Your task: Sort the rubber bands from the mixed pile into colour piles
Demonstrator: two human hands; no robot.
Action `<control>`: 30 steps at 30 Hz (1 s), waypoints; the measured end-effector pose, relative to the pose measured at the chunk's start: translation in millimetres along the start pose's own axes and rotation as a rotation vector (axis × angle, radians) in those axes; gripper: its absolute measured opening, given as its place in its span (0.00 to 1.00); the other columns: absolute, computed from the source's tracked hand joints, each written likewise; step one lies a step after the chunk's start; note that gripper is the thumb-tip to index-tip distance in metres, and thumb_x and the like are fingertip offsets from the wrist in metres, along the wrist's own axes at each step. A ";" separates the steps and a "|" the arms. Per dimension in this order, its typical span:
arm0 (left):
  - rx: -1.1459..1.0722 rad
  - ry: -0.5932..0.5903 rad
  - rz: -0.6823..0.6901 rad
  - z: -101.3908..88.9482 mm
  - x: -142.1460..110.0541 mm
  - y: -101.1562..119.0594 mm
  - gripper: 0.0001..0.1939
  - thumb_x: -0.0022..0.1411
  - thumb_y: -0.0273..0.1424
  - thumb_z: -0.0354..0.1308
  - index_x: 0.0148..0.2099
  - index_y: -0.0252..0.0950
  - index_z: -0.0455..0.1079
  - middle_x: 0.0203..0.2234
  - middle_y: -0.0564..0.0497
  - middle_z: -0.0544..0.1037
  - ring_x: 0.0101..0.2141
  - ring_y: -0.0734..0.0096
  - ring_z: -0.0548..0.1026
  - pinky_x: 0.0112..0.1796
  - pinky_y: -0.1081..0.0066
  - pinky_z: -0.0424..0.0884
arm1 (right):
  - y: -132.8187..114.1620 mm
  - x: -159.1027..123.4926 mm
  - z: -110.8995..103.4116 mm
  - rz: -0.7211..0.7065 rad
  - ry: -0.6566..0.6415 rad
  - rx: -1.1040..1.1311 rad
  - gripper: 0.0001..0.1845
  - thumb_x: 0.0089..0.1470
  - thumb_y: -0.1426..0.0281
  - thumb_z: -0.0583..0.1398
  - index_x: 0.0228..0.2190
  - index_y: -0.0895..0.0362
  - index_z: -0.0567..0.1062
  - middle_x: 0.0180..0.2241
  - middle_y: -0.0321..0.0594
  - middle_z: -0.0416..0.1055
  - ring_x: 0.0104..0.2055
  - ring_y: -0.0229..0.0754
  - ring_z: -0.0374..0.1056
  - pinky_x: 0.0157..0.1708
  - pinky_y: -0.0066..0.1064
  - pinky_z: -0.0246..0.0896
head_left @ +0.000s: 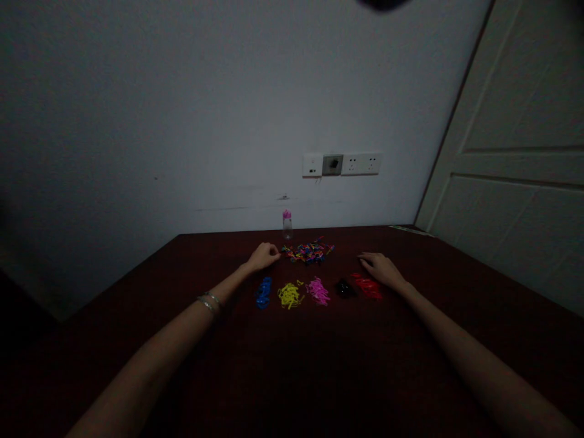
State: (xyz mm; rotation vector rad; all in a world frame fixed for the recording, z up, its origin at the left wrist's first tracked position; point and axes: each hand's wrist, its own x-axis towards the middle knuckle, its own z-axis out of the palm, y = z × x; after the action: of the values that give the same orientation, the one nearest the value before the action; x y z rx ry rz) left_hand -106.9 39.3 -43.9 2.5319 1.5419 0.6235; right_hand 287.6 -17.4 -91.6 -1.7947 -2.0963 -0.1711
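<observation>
My left hand (264, 256) rests at the left edge of a mixed pile of small multicoloured bands (310, 251). Its fingers are curled together, and anything between them is too small to make out. On the table to the right, my right hand (382, 269) lies with fingers stretched out, holding nothing visible, just beyond a red pile (367, 287). A row of single-colour piles runs nearer to me: blue (263, 293), yellow (289, 295), pink (318, 291) and black (345, 289), with the red one at the right end.
A clear bottle with a pink cap (287, 224) stands upright behind the mixed pile. The dark red table (301, 377) meets a pale wall bearing sockets (360, 163). At the right is a panelled door (515, 201). The room is dim.
</observation>
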 end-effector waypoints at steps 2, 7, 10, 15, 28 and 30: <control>-0.007 -0.033 0.076 3.6 -1.3 14.1 0.13 0.53 0.36 0.53 0.33 0.33 0.74 0.28 0.49 0.76 0.30 0.71 0.72 0.33 0.75 0.65 | 0.6 0.3 0.9 -0.007 0.003 -0.003 0.21 0.56 0.64 0.48 0.45 0.56 0.73 0.50 0.43 0.68 0.51 0.45 0.64 0.49 0.35 0.58; 0.089 -0.039 0.055 14.4 -3.5 33.6 0.10 0.53 0.37 0.54 0.31 0.36 0.72 0.28 0.50 0.76 0.30 0.71 0.72 0.31 0.76 0.63 | 0.6 0.8 1.2 -0.020 0.009 -0.009 0.21 0.56 0.65 0.47 0.45 0.56 0.73 0.50 0.43 0.68 0.51 0.45 0.64 0.49 0.35 0.59; 0.130 -0.062 0.013 18.2 -2.8 38.1 0.10 0.54 0.37 0.55 0.31 0.37 0.72 0.28 0.50 0.76 0.31 0.70 0.72 0.31 0.76 0.63 | 0.7 1.0 1.3 -0.024 0.013 -0.002 0.21 0.56 0.65 0.47 0.45 0.56 0.74 0.49 0.44 0.69 0.51 0.45 0.64 0.49 0.35 0.59; 0.163 -0.056 -0.050 24.7 0.3 40.5 0.10 0.55 0.38 0.54 0.31 0.37 0.71 0.29 0.49 0.76 0.33 0.68 0.73 0.32 0.75 0.63 | 0.3 0.9 1.5 -0.020 0.024 -0.015 0.21 0.56 0.65 0.48 0.45 0.56 0.74 0.50 0.43 0.68 0.51 0.45 0.64 0.50 0.35 0.58; 0.153 0.009 -0.060 30.5 0.6 37.9 0.10 0.57 0.31 0.50 0.32 0.35 0.72 0.31 0.47 0.76 0.32 0.69 0.72 0.34 0.74 0.64 | -1.7 0.0 1.3 -0.012 0.036 -0.008 0.21 0.55 0.65 0.48 0.45 0.56 0.74 0.49 0.44 0.69 0.51 0.45 0.64 0.49 0.36 0.58; 0.163 0.039 -0.042 29.8 1.4 35.9 0.10 0.57 0.31 0.50 0.33 0.35 0.73 0.32 0.47 0.76 0.33 0.68 0.72 0.35 0.73 0.64 | -1.1 0.7 1.9 -0.015 0.029 0.002 0.20 0.55 0.66 0.48 0.45 0.56 0.74 0.49 0.43 0.69 0.50 0.44 0.64 0.49 0.35 0.58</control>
State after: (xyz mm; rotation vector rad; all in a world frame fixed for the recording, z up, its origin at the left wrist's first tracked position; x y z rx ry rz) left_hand -64.8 26.8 -59.8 2.6094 1.7211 0.5672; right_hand 286.1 -16.3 -93.0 -1.7659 -2.0893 -0.1982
